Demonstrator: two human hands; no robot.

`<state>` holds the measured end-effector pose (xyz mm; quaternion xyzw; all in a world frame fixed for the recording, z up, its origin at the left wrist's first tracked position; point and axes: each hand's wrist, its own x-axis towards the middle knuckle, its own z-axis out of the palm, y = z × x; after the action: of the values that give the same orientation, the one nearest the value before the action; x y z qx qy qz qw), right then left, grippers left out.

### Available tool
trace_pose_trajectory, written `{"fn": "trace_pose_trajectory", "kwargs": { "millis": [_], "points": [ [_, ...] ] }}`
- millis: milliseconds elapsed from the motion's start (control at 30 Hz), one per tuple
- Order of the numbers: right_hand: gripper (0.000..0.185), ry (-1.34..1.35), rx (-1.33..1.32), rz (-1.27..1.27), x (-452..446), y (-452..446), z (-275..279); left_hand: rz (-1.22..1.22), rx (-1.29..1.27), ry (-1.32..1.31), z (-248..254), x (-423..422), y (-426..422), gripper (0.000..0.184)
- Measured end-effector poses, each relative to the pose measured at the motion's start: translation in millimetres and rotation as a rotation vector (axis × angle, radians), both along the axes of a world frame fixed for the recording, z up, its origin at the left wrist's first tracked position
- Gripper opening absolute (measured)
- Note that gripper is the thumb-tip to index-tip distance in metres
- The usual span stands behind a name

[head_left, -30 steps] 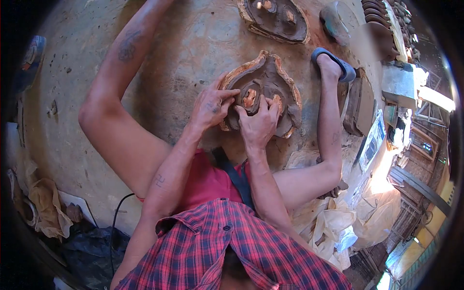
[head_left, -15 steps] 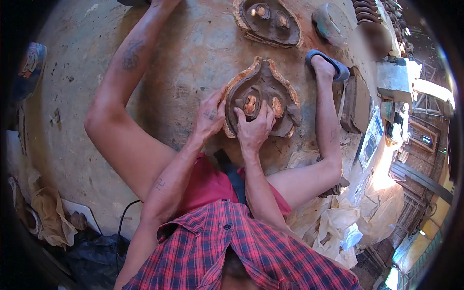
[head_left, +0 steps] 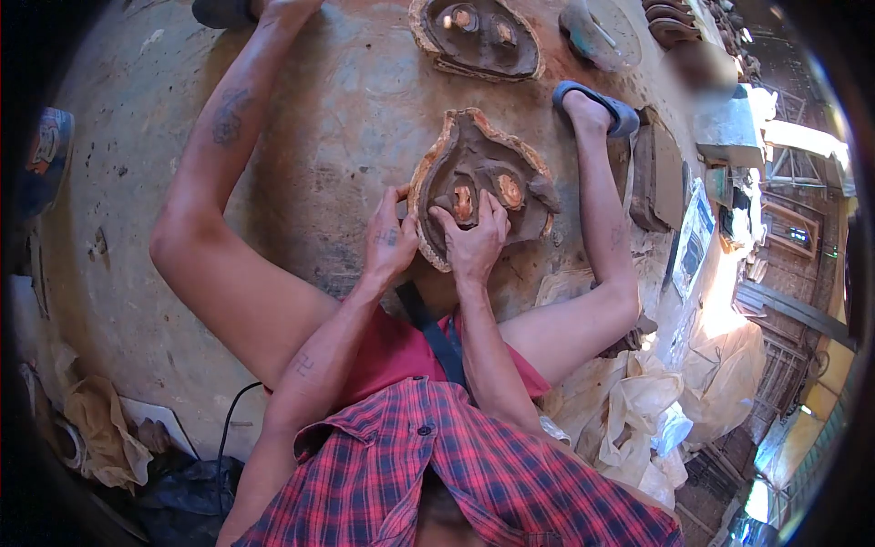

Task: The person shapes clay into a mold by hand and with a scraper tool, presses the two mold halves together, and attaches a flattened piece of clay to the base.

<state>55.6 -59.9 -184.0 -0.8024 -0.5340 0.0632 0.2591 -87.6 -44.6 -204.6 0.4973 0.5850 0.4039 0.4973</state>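
Note:
On the floor between my legs lies a mold (head_left: 415, 196) with a rough, pale orange rim, lined with dark wet clay (head_left: 492, 159). Two orange raised pieces show through openings in the clay, a left one (head_left: 463, 204) and a right one (head_left: 509, 191). My left hand (head_left: 390, 244) is closed on the mold's left rim, its fingers over the outer edge. Inside, my right hand (head_left: 474, 244) pinches the clay around the left orange piece, thumb on one side and fingers on the other. The fingertips partly cover the clay there.
A second clay-lined mold (head_left: 478, 41) sits farther off, with a rounded grey piece holding a stick (head_left: 600, 36) beside it. My sandalled foot (head_left: 597, 109) is to the right, near a brown block (head_left: 654, 173). Crumpled plastic sheets (head_left: 638, 410) lie at lower right.
The mold has turned counterclockwise, its pointed end now leaning left. My left hand has slid lower along the rim, while my right hand stays at the left orange piece. The whole view has shifted slightly.

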Motion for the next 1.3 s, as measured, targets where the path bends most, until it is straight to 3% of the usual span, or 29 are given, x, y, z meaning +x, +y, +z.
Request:
{"fn": "trace_pose_trajectory", "kwargs": {
  "millis": [200,433,600,1300],
  "points": [
    [0.081,-0.025,-0.026,-0.201,-20.9,10.0,-2.4,-0.015,-0.001,-0.007,-2.1,-0.5,0.5,0.040],
    [0.079,-0.003,-0.020,-0.164,-19.6,10.2,1.3,0.006,-0.034,0.032,-0.1,1.6,2.8,0.040],
    [0.073,-0.011,-0.146,-0.412,-36.7,29.8,11.3,-0.011,0.044,0.127,-7.4,-0.4,0.9,0.038],
    [0.066,-0.087,-0.276,-0.593,-53.7,59.0,23.8,0.012,-0.012,0.042,-5.4,0.4,2.9,0.039]
  ]
}}
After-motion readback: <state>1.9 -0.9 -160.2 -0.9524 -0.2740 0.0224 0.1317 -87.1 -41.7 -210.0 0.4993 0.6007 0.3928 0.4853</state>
